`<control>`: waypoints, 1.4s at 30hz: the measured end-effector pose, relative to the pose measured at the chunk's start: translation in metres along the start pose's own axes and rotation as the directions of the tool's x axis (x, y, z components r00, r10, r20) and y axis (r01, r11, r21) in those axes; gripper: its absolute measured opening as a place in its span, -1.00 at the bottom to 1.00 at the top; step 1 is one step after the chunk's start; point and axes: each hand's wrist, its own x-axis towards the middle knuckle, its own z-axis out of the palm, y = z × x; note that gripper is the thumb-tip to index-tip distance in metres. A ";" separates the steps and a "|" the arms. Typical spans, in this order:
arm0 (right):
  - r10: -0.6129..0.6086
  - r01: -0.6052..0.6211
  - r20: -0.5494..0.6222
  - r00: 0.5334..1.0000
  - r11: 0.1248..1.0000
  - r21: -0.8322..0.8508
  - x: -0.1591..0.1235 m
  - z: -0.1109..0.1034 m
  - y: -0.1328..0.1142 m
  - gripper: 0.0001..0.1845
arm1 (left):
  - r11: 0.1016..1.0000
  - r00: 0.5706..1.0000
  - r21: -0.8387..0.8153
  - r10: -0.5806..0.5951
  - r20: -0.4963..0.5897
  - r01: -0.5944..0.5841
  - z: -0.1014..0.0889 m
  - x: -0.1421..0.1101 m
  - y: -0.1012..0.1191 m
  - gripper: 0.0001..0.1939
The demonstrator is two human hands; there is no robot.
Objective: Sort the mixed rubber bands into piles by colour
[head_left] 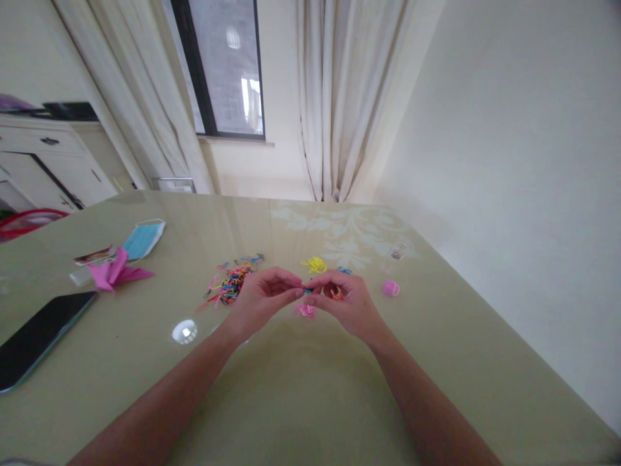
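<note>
Over the middle of the table, my left hand and my right hand meet fingertip to fingertip. Both pinch a small dark and blue rubber band between thumb and fingers; its exact shape is too small to make out. Beside my left hand lies a mixed heap of colourful rubber bands, partly hidden by it. Small single-colour piles surround my right hand: yellow bands behind, blue bands just beyond the knuckles, orange-red bands partly covered by the fingers, and pink bands below the fingertips.
On the right are a pink round object and a small transparent container. A shiny round lid-like piece lies left of my forearm. Farther left are a phone, a pink folded paper shape and a blue face mask.
</note>
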 end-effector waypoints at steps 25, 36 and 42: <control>0.030 -0.027 -0.040 0.999 0.998 0.062 -0.001 -0.006 0.002 -0.69 | 0.995 0.999 -0.100 0.023 0.025 -0.021 0.007 -0.005 0.005 -0.67; 0.123 -0.220 -0.507 0.853 0.966 -0.135 0.020 -0.053 0.050 -0.63 | 0.146 0.980 0.989 0.188 -0.061 0.033 -0.051 0.016 -0.027 -0.67; 0.113 -0.316 -0.443 0.890 0.851 -0.420 0.022 -0.056 0.078 -0.70 | -0.003 0.994 0.995 0.047 -0.097 0.098 -0.065 0.020 -0.035 -0.67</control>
